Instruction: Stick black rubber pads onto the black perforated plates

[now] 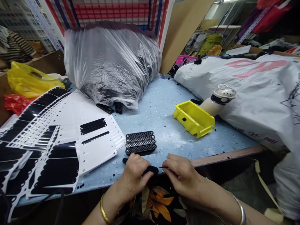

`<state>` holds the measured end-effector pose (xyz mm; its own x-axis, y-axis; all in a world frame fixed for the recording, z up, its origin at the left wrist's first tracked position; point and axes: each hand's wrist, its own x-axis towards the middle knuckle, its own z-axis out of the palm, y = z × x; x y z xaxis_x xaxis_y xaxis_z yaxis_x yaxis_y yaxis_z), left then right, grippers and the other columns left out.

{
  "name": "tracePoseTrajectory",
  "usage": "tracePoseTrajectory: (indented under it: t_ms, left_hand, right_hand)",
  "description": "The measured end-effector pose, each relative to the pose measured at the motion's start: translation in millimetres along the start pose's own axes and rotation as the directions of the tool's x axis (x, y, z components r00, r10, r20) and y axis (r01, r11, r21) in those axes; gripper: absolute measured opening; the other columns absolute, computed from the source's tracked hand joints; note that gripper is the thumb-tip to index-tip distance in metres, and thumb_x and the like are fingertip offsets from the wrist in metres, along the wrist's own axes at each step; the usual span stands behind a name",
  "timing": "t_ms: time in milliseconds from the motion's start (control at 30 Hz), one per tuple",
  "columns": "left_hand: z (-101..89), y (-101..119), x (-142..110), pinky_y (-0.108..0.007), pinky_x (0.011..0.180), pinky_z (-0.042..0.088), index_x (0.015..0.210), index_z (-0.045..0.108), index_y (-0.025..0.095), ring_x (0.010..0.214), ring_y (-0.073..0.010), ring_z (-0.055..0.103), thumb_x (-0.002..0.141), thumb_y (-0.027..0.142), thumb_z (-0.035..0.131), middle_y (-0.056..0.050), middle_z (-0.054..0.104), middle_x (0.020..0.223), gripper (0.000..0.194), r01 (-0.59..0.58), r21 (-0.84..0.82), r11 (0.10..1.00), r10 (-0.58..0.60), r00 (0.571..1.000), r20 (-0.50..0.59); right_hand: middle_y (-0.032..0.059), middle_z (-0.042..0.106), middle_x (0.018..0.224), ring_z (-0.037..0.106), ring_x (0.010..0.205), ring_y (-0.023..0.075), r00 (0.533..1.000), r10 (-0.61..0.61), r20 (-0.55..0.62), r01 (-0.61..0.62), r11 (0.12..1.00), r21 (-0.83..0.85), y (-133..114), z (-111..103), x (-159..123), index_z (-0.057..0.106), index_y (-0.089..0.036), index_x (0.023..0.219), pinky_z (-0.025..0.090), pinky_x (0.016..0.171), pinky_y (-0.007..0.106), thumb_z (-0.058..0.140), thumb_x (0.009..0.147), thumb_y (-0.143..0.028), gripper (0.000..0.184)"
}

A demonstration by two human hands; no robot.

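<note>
Speckled pale-blue table (164,125) carries a clear plastic bag (110,65) of black parts, a yellow plastic bin (193,118) and white sheets of black cut-outs (93,147). At its near edge, the left hand's (134,175) fingers clench a black oblong strip (152,169), held just below black perforated mesh strips (140,143), while the right hand's (181,173) fingers pinch a thin metal needle (160,167) beside it.

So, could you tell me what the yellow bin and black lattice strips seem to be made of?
The yellow bin looks like moulded plastic, glossy with crisp edges. The black lattice strips look matte, plastic or rubber; their dull surface leaves that open.
</note>
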<state>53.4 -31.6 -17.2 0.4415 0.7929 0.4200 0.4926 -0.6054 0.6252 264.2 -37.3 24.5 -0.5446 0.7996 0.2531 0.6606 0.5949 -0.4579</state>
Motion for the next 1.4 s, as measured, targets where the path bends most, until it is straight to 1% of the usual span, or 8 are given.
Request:
tracePoseTrajectory:
  t_ms: [133,267,533,800,1067,1167,1267,1400]
  left_hand:
    - [-2.4,0.2,1.3,-0.033,0.065,0.038,0.073,0.06,0.018,0.065,-0.0173,0.053,0.084,0.017,0.061,-0.002,0.062,0.067,0.011,-0.013,-0.012,1.0,0.014,0.999,0.04]
    - [-6.2,3.5,2.7,-0.033,0.066,0.039,0.076,0.059,0.019,0.066,-0.0178,0.052,0.087,0.016,0.059,-0.002,0.062,0.069,0.011,0.014,-0.015,1.0,-0.013,0.997,0.082]
    - [-8.1,6.8,4.6,-0.034,0.065,0.038,0.078,0.059,0.018,0.066,-0.0181,0.051,0.089,0.016,0.056,-0.003,0.061,0.069,0.012,0.023,-0.044,0.999,-0.019,0.996,0.082]
    - [-10.6,8.1,6.6,-0.033,0.065,0.037,0.08,0.059,0.017,0.067,-0.0177,0.051,0.09,0.016,0.056,-0.002,0.06,0.07,0.011,0.037,-0.064,0.997,-0.029,0.993,0.118]
    - [-9.6,7.3,4.5,-0.034,0.066,0.037,0.08,0.059,0.018,0.068,-0.0176,0.05,0.09,0.014,0.055,-0.002,0.061,0.072,0.011,0.048,-0.079,0.996,-0.038,0.991,0.125]
    - [-9.5,7.7,4.4,-0.034,0.067,0.037,0.078,0.058,0.018,0.069,-0.0176,0.05,0.09,0.014,0.055,-0.002,0.061,0.072,0.012,0.065,-0.086,0.994,-0.054,0.991,0.125]
    - [-8.9,7.6,4.5,-0.034,0.067,0.037,0.076,0.057,0.017,0.069,-0.0177,0.049,0.088,0.013,0.057,-0.002,0.059,0.071,0.013,0.085,-0.075,0.994,-0.074,0.989,0.13]
    - [-8.9,7.8,4.4,-0.035,0.067,0.037,0.077,0.055,0.017,0.07,-0.018,0.047,0.087,0.012,0.058,-0.002,0.056,0.072,0.012,0.1,-0.033,0.994,-0.094,0.983,0.158]
  right_hand:
    - [0.0006,0.049,0.062,0.046,0.057,0.0137,0.999,-0.026,0.034,0.026,1.0,0.01,-3.2,-4.4,4.5,0.06,-0.016,0.07,0.033,0.054,0.027,0.039,0.088,-0.003,0.03]
    - [-0.0004,0.047,0.061,0.044,0.055,0.0129,0.998,-0.019,0.066,0.015,0.998,0.065,2.2,-2.4,7.7,0.062,-0.016,0.069,0.031,0.053,0.027,0.041,0.088,-0.004,0.03]
    - [0.0012,0.049,0.066,0.047,0.061,0.0142,0.999,0.022,0.029,-0.026,0.991,0.128,7.5,4.2,3.4,0.062,-0.015,0.076,0.033,0.057,0.028,0.042,0.088,-0.003,0.026]
    - [0.0005,0.045,0.064,0.043,0.06,0.0136,0.999,-0.009,0.045,0.005,0.997,0.083,1.5,3.4,9.2,0.053,-0.017,0.065,0.031,0.056,0.029,0.039,0.087,0.0,0.03]
    - [0.0018,0.044,0.065,0.039,0.06,0.0147,0.992,-0.125,-0.031,0.125,0.992,-0.004,-0.7,9.3,12.5,0.05,-0.018,0.063,0.026,0.055,0.03,0.036,0.083,0.002,0.031]
    - [0.0018,0.044,0.066,0.038,0.061,0.0153,0.985,-0.167,-0.033,0.167,0.986,-0.024,-0.2,10.3,11.6,0.05,-0.018,0.064,0.026,0.055,0.03,0.036,0.082,0.003,0.031]
    - [0.0014,0.043,0.066,0.039,0.061,0.0147,0.987,-0.159,-0.026,0.159,0.987,-0.005,-1.4,6.5,12.8,0.049,-0.017,0.064,0.027,0.055,0.029,0.035,0.081,0.004,0.031]
    - [0.0006,0.042,0.064,0.039,0.06,0.0135,0.991,-0.127,0.034,0.125,0.991,0.043,-4.1,-0.6,17.1,0.048,-0.017,0.063,0.029,0.055,0.028,0.035,0.08,0.005,0.031]
